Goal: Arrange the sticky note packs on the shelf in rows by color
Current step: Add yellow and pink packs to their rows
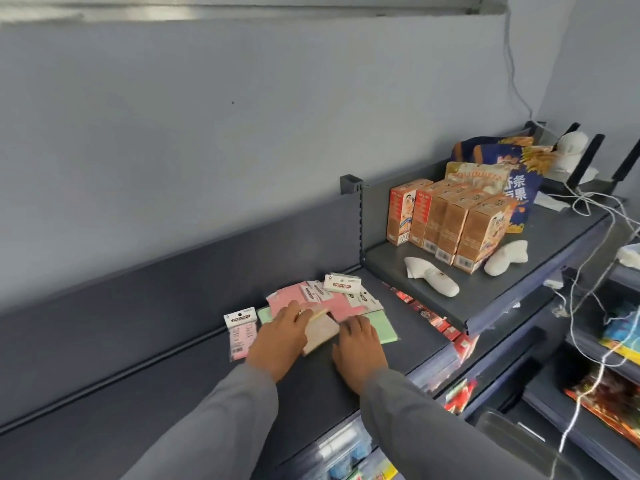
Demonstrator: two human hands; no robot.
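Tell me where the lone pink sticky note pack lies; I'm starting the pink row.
The pink sticky note pack lies flat on the dark shelf, just left of the left hand and the mixed pile.

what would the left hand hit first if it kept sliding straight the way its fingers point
Probably the pile of pink sticky note packs: the left hand points up and right, its fingertips already at the pile's near edge. Beyond lies the shelf's back panel, though depth is hard to judge.
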